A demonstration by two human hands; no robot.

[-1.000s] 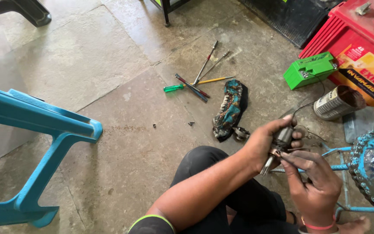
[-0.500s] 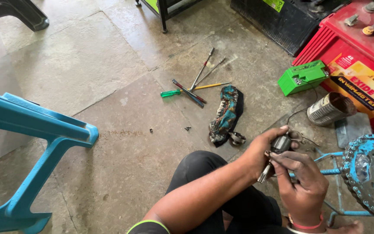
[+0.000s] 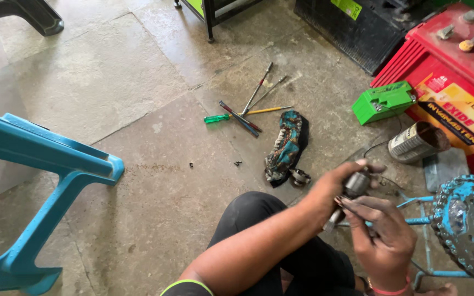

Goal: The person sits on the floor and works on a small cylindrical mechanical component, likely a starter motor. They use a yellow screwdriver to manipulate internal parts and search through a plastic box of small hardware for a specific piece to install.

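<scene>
My left hand (image 3: 333,189) grips a small grey metal cylindrical part with a shaft (image 3: 352,189), held above my knee. My right hand (image 3: 382,235) is just below it, fingertips pinching the shaft end of the same part. A blue sprocket wheel with chain (image 3: 470,225) on a thin blue frame sits to the right of my hands. A dirty teal and black rag (image 3: 286,145) lies on the concrete floor just beyond my left hand, with a small metal ring (image 3: 301,176) at its near end.
Several screwdrivers (image 3: 245,112) lie fanned out past the rag. A green box (image 3: 383,101), a tin can (image 3: 415,141), a red battery (image 3: 456,82) and a black battery (image 3: 357,27) stand at the right. A blue plastic chair leg (image 3: 56,181) is at the left.
The view has shifted slightly; my hands stay together on the metal part, the right hand's fingers now closing further over the shaft end.
</scene>
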